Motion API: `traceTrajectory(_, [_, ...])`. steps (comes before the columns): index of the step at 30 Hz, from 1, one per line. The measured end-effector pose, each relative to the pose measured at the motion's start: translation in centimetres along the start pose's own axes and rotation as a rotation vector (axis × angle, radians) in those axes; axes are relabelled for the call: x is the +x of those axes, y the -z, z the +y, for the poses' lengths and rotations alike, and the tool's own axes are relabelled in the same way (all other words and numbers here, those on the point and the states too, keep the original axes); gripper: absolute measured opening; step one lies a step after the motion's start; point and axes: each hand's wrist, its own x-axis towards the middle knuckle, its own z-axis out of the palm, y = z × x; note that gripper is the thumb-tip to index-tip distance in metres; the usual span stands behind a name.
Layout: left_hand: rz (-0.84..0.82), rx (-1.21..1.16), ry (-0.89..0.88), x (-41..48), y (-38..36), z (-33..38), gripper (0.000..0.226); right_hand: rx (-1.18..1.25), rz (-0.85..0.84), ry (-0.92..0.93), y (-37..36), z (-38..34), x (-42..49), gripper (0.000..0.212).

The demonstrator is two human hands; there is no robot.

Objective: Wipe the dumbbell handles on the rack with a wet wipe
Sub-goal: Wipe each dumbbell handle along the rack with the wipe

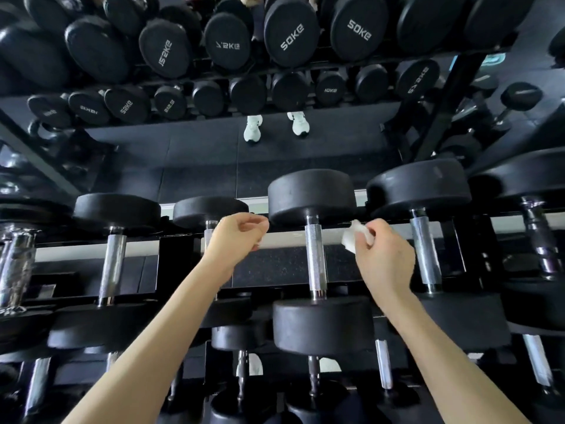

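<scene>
The wipe (351,240), a white wad, is pinched in the right hand (382,255), just right of the middle handle (315,258) on the rack's (284,240) top row, not plainly touching it. The left hand (235,237) hovers left of that handle, fingers curled, holding nothing.

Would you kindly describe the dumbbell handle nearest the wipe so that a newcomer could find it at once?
On the rack, find the white rail under the upper row. One knurled steel handle crosses it beside the wipe pinched in the right hand. Alone among its neighbours, it lies between that hand and the left hand.
</scene>
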Motion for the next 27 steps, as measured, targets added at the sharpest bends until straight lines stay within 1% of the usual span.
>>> traceTrajectory(1, [0.03, 0.015, -0.03, 0.2, -0.6, 0.4, 0.012, -0.054, 0.033, 0.063, -0.8, 0.0, 0.4, 0.012])
traceTrajectory(3, [0.101, 0.055, -0.075, 0.7, -1.6, 1.1, 0.013, -0.125, -0.011, 0.156, -2.7, -0.4, 0.6, 0.013])
traceTrajectory(4, [0.139, 0.088, -0.095, 0.9, -2.1, 1.3, 0.011, -0.115, -0.133, 0.155, -3.6, -1.0, 0.4, 0.014])
traceTrajectory(5, [0.172, 0.133, -0.114, 1.1, -2.4, 1.6, 0.008, -0.072, -0.295, 0.125, -4.4, -1.4, -0.1, 0.021])
traceTrajectory(6, [0.203, 0.189, -0.13, 1.3, -2.8, 1.8, 0.01, 0.01, -0.482, 0.084, -4.6, -1.8, -0.6, 0.029])
traceTrajectory(7, [0.229, 0.237, -0.145, 1.5, -3.1, 2.0, 0.014, 0.147, -0.618, 0.01, -4.4, -2.1, -1.0, 0.034])
traceTrajectory(8, [0.251, 0.276, -0.166, 1.6, -3.4, 2.2, 0.017, 0.306, -0.69, -0.085, -4.0, -1.9, -1.0, 0.037])
traceTrajectory(9, [0.271, 0.314, -0.19, 1.9, -3.7, 2.3, 0.019, 0.438, -0.708, -0.162, -3.8, -1.6, -0.9, 0.037])
traceTrajectory(10, [0.292, 0.349, -0.212, 2.2, -4.0, 2.6, 0.021, 0.505, -0.656, -0.201, -3.9, -0.8, -0.7, 0.034])
traceTrajectory(12, [0.326, 0.389, -0.239, 2.7, -4.5, 3.0, 0.022, 0.628, -0.527, -0.307, -4.6, 0.1, -0.2, 0.017])
traceTrajectory(14, [0.342, 0.389, -0.251, 3.3, -4.9, 3.4, 0.025, 0.766, -0.476, -0.476, -5.7, 0.2, 0.1, 0.02])
traceTrajectory(16, [0.331, 0.389, -0.25, 4.0, -5.1, 3.6, 0.035, 0.749, -0.494, -0.557, -6.7, 0.1, 0.1, 0.024])
traceTrajectory(18, [0.271, 0.421, -0.248, 4.6, -5.2, 3.7, 0.048, 0.663, -0.534, -0.525, -7.3, 0.1, 0.0, 0.025])
traceTrajectory(20, [0.179, 0.472, -0.259, 5.3, -5.4, 3.7, 0.058, 0.51, -0.529, -0.41, -7.7, 0.2, -0.4, 0.038])
traceTrajectory(21, [0.121, 0.505, -0.27, 5.6, -5.5, 3.8, 0.062, 0.424, -0.518, -0.352, -7.8, 0.1, -0.7, 0.041])
traceTrajectory(22, [0.06, 0.533, -0.283, 6.0, -5.6, 3.8, 0.064, 0.358, -0.497, -0.304, -7.9, 0.0, -0.8, 0.039])
traceTrajectory(24, [-0.042, 0.54, -0.314, 6.8, -5.7, 3.6, 0.062, 0.279, -0.444, -0.267, -8.0, -0.8, -0.8, 0.034])
traceTrajectory(27, [-0.105, 0.486, -0.318, 7.2, -5.9, 3.1, 0.052, 0.245, -0.349, -0.264, -8.5, -1.7, -0.2, 0.035])
